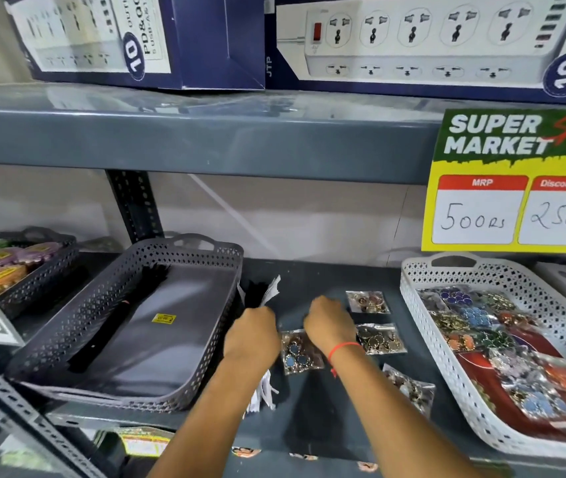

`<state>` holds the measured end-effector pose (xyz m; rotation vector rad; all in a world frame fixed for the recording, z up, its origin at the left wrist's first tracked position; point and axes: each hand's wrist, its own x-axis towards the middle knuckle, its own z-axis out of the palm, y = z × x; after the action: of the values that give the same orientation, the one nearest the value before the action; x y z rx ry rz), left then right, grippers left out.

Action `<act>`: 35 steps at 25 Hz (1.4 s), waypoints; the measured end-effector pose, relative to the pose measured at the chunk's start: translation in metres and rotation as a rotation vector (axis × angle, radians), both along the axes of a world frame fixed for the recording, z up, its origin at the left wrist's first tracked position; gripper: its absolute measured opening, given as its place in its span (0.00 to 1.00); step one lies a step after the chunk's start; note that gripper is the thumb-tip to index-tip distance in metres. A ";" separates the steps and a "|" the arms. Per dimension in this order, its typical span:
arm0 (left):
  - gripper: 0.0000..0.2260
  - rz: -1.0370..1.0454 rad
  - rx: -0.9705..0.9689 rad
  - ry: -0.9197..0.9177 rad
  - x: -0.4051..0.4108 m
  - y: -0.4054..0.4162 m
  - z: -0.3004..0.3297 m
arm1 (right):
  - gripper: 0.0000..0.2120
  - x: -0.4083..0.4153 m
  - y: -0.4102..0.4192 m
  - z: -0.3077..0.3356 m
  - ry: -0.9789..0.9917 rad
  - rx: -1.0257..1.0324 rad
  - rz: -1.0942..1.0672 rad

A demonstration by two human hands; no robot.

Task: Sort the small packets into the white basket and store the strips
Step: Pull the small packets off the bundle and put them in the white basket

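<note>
My left hand (252,334) is closed around a bundle of black strips with white tags (262,291), held just right of the dark grey basket (68,326), which has more black strips (130,305) inside. My right hand (330,322) hovers over the shelf between small clear packets; whether it grips anything I cannot tell. One packet with blue pieces (299,351) lies between my hands. Other packets lie at the back (367,301), at the right (380,338) and nearer me (409,386). The white basket (423,319) at the right holds several packets.
A black basket of coloured round items (50,267) sits at the far left. A yellow price sign (516,188) hangs above the white basket. Boxes of power strips (412,43) stand on the shelf above. A slotted upright post (133,205) rises behind the grey basket.
</note>
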<state>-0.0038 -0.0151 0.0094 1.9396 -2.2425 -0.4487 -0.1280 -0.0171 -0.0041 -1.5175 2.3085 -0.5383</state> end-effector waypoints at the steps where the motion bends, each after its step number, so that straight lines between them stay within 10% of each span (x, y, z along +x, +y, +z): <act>1: 0.14 -0.019 0.061 0.027 -0.009 0.002 -0.003 | 0.14 -0.010 0.005 -0.006 0.011 0.056 -0.023; 10: 0.11 -0.035 0.232 0.191 -0.032 0.003 -0.028 | 0.08 -0.014 0.009 -0.032 -0.597 0.096 -0.159; 17: 0.08 0.021 0.398 0.649 -0.054 -0.005 -0.036 | 0.10 -0.059 0.008 0.013 -0.154 0.448 0.285; 23: 0.12 0.098 0.293 0.468 -0.066 0.000 -0.050 | 0.15 -0.071 0.023 -0.012 -0.011 0.094 0.099; 32: 0.05 0.239 0.542 0.756 -0.063 -0.009 -0.047 | 0.06 -0.069 0.036 -0.027 -0.187 0.177 -0.120; 35: 0.12 0.248 0.661 0.909 -0.055 -0.007 -0.038 | 0.18 -0.075 0.039 -0.023 -0.389 0.170 -0.128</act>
<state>-0.0587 -0.0218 -0.0282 1.6439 -1.3239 -1.7572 -0.2027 0.0217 -0.0269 -1.0815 2.0944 -0.5933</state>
